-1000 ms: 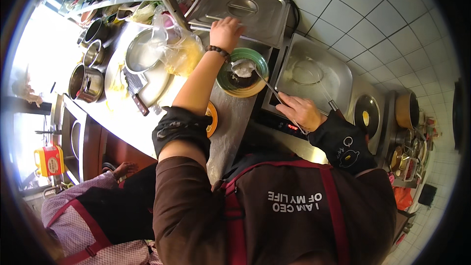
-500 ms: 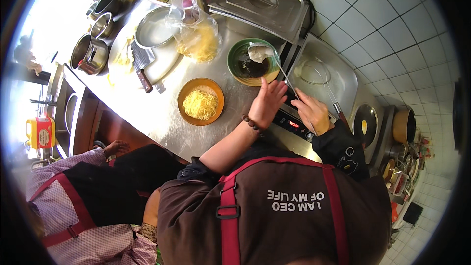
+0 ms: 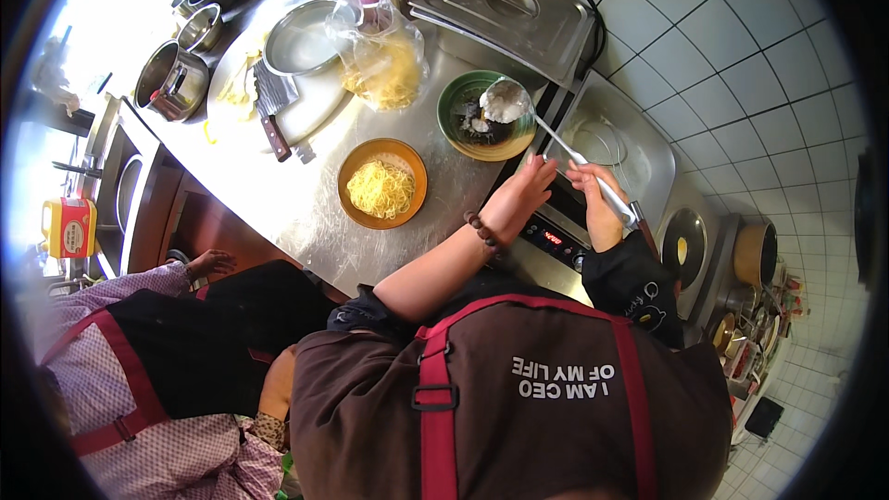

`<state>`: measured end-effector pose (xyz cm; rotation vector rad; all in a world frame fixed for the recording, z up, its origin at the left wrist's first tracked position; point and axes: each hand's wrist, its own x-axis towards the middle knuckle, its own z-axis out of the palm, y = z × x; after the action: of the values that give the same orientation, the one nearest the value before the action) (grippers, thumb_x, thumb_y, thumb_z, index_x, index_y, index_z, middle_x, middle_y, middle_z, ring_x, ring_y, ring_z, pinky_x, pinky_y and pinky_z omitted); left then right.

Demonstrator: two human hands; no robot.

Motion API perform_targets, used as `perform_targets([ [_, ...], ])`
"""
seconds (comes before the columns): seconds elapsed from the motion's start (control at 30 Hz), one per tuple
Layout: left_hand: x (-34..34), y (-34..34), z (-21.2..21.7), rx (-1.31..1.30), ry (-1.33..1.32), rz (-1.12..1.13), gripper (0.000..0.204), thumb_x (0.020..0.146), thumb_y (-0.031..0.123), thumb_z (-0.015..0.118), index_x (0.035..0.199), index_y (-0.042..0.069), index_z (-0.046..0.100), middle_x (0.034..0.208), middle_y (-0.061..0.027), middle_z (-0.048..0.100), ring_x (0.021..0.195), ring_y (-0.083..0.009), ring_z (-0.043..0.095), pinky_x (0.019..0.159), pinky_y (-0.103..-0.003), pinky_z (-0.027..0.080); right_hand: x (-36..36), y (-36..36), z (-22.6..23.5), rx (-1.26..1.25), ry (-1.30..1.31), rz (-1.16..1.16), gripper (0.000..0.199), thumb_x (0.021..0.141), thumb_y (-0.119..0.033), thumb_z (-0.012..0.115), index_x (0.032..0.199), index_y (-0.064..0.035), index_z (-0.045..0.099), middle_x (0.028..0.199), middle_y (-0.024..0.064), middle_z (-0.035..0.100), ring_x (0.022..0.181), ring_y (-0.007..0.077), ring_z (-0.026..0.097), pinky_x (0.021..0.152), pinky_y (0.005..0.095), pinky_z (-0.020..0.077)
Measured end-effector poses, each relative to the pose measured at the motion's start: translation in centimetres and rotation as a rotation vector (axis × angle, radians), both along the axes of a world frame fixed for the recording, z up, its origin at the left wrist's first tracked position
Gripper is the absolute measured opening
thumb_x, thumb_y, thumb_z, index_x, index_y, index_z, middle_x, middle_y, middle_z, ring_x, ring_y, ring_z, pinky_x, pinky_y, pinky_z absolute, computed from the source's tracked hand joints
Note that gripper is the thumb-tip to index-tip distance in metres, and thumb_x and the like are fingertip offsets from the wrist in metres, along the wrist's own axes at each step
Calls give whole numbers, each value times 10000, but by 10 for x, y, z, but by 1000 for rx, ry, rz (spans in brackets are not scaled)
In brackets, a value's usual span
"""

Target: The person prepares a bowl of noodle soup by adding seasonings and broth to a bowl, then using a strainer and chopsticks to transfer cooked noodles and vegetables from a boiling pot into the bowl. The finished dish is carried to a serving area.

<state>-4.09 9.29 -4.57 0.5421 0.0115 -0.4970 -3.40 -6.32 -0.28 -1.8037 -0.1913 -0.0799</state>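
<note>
My right hand (image 3: 602,208) is closed around the handle of a long metal ladle (image 3: 558,141). Its scoop carries a white, creamy substance (image 3: 506,101) over the right part of a green bowl (image 3: 448,95). Dark liquid lies in that bowl, with small white bits in it. My left hand (image 3: 520,198) is raised just below the bowl, fingers stretched out and holding nothing. Left of it, an orange-brown bowl (image 3: 346,210) holds a nest of yellow noodles (image 3: 381,189).
A cleaver (image 3: 272,114) lies on a round white board (image 3: 310,120), beside a metal bowl (image 3: 303,40) and a plastic bag of noodles (image 3: 384,69). A lidded steel pan (image 3: 509,5) and a basin with a strainer (image 3: 597,143) stand beyond. A co-worker's hand (image 3: 211,264) is at left.
The ladle has turned in my right hand and shifted slightly right over the green bowl. White bits now show in the dark liquid. My left hand has turned more edge-on.
</note>
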Motion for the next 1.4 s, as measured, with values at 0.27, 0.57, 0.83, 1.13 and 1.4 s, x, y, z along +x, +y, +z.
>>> perform_targets([
  [0.27,23,75,-19,366,132,307,295,881,201,502,1111,18,480,969,-99,609,836,-180,596,741,-287,458,5,-11,15,98,26,-51,168,912,-99,445,1008,10,529,1020,159,610,864,165,604,748,241,458],
  [0.57,189,113,7,1836,-971,595,246,740,171,620,978,112,600,901,-65,592,908,-258,535,796,-374,438,9,-23,20,357,239,-154,173,891,-120,436,1001,-2,499,958,174,618,830,193,610,697,262,462],
  [0.83,259,87,18,2265,-1574,78,125,756,265,581,835,181,630,851,34,595,968,-161,507,950,-383,321,11,-37,19,446,361,-179,189,874,-141,457,1012,-15,490,957,192,617,809,184,612,687,252,460],
  [1.13,268,91,20,2113,-2091,141,99,727,203,550,742,135,619,788,10,602,861,-187,547,1005,-401,283,20,-51,25,465,434,-216,205,865,-141,455,1010,-1,498,946,199,623,795,206,627,685,257,473],
  [1.4,277,86,97,1999,-2037,447,150,696,190,604,833,135,631,752,23,590,837,-164,543,1017,-424,281,52,-51,43,616,433,-153,220,857,-172,486,1026,-31,490,994,219,606,856,187,618,717,249,469],
])
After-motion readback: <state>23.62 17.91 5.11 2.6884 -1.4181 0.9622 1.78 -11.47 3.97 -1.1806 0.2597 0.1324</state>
